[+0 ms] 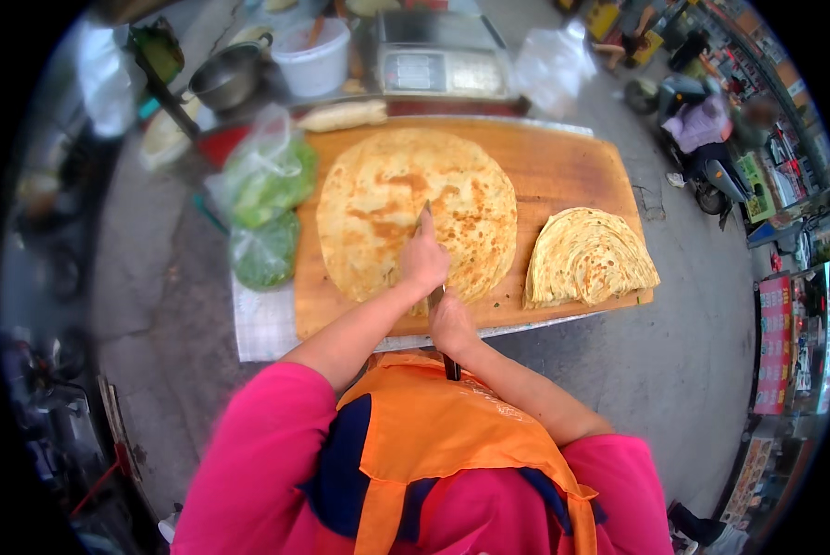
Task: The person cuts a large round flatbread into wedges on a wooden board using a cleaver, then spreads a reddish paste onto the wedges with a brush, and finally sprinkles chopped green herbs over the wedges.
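Observation:
A large round browned flatbread (359, 208) lies on a wooden board (568, 166) in front of me. My right hand (452, 320) grips the dark handle of a knife (451, 366), whose end points towards my orange apron. Over the flatbread, my left hand (425, 260) rests on the knife's blade, its fingers pointing away from me; the blade tip shows just beyond them. How deep the blade sits in the bread is hidden by my hands. At the board's right end lies a folded stack of layered flatbread (588, 260), touched by neither hand.
Plastic bags of green leaves (266, 243) sit at the board's left edge. Beyond the board are a white radish-like vegetable (344, 116), a metal pot (227, 76), a white bucket (311, 59) and a scale (446, 59). A person sits by a scooter (724, 180) at the upper right.

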